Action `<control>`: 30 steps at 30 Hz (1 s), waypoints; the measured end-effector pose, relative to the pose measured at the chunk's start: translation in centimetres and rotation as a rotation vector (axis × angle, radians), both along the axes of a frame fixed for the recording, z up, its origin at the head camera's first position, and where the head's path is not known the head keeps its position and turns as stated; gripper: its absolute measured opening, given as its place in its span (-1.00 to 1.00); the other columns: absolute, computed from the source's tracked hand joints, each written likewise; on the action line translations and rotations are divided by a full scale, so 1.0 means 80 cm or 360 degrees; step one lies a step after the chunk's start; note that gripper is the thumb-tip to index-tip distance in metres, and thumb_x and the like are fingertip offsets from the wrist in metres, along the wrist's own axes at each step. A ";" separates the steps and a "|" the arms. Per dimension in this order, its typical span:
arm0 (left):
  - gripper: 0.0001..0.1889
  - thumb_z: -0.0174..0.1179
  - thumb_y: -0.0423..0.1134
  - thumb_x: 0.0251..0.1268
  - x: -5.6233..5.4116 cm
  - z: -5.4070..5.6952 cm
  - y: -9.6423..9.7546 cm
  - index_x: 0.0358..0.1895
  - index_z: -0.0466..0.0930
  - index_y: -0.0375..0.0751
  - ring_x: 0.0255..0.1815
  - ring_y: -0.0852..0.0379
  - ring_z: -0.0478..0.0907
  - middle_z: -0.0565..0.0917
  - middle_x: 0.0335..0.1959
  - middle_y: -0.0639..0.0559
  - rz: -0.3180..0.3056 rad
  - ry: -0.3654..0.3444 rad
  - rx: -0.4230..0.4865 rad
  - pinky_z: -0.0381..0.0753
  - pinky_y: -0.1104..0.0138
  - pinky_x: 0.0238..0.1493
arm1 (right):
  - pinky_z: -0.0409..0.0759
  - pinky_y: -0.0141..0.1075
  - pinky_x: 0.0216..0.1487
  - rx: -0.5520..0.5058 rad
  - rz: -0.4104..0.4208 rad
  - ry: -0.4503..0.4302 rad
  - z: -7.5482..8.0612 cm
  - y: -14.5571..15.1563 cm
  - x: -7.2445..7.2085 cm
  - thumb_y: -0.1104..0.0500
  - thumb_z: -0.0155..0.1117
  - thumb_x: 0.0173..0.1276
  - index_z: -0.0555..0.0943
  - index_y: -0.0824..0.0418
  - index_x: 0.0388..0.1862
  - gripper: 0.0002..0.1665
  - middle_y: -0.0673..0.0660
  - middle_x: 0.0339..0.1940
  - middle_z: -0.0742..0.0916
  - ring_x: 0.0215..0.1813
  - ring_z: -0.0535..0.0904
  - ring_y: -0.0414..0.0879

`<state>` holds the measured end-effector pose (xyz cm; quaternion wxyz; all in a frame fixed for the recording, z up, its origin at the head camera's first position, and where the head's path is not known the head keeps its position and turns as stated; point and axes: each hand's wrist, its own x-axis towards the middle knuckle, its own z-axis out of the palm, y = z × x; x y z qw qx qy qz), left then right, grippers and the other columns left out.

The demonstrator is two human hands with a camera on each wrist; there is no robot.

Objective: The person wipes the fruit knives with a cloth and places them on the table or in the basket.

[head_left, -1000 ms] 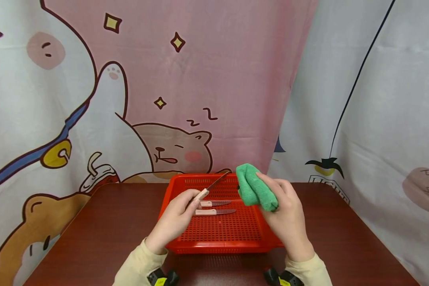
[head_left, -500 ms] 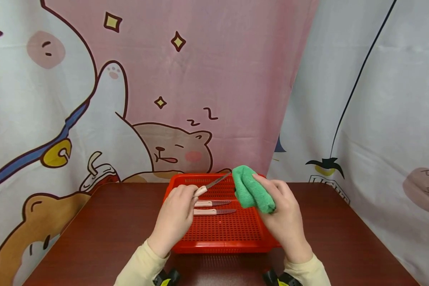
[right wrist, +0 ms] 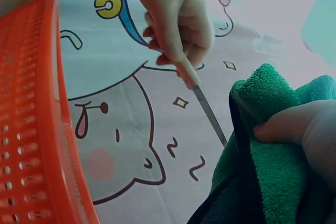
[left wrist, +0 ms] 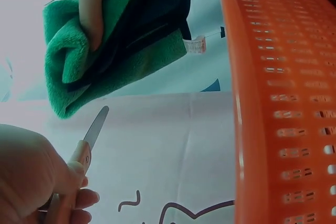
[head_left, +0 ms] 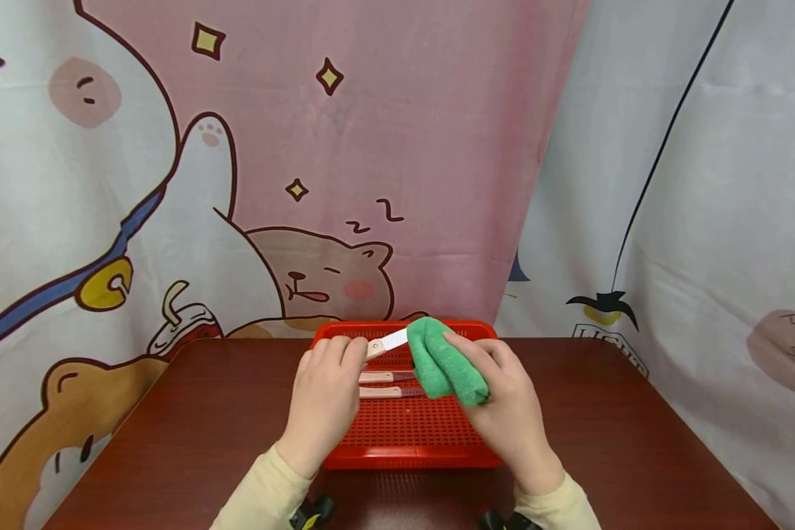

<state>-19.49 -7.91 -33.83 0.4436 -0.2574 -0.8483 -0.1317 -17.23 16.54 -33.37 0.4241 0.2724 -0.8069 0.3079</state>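
My left hand (head_left: 322, 401) grips a knife (head_left: 375, 348) by its pale handle, blade pointing up and to the right above the basket. Folded green cloth (head_left: 442, 362) with a dark trim is pinched in my right hand (head_left: 511, 409), thumb pressed into the folds. In the head view the cloth covers the outer part of the blade. The left wrist view shows the knife's rounded tip (left wrist: 104, 110) close below the cloth. Under the hands, two more knives (head_left: 380, 393) with pale handles lie side by side in the red basket (head_left: 411, 458), their tips behind the cloth.
The perforated plastic basket stands on a dark brown table (head_left: 192, 434), its walls rising beside both wrists. Behind the table hangs a printed curtain (head_left: 437, 184) with cartoon animals. Black wrist devices (head_left: 313, 509) are strapped at the cuffs.
My right hand has brought the cloth left and slightly down, so it now overlaps the blade. My left hand has turned over the handle, and the blade now shows its bright flat side.
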 end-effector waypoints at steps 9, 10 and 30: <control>-0.71 0.24 -0.59 0.07 -0.001 0.004 0.007 -0.13 0.53 -0.29 -0.34 -0.12 0.49 0.58 -0.26 -0.15 0.0003 0.0180 -0.0107 0.45 0.12 -0.40 | 0.57 -0.16 -0.23 0.0071 0.0067 0.0006 -0.002 -0.019 0.004 0.59 0.47 -0.20 0.60 -0.02 0.26 -0.03 0.07 -0.11 0.61 -0.12 0.56 -0.06; -0.70 0.26 -0.60 0.04 0.000 0.004 0.008 -0.14 0.54 -0.28 -0.34 -0.11 0.49 0.58 -0.27 -0.13 -0.0001 0.0195 -0.0111 0.45 0.12 -0.40 | 0.57 -0.17 -0.23 0.0084 0.0066 0.0010 -0.002 -0.021 0.004 0.59 0.48 -0.20 0.60 -0.03 0.25 -0.02 0.07 -0.11 0.61 -0.12 0.56 -0.07; -0.85 0.07 -0.47 0.33 -0.002 0.003 0.009 -0.14 0.59 -0.24 -0.35 -0.07 0.47 0.58 -0.28 -0.09 -0.0075 0.0333 -0.0134 0.42 0.14 -0.39 | 0.61 -0.16 -0.24 0.0149 -0.0052 -0.0087 -0.010 -0.020 0.003 0.57 0.56 -0.25 0.61 -0.04 0.23 -0.01 0.11 -0.15 0.60 -0.14 0.56 -0.05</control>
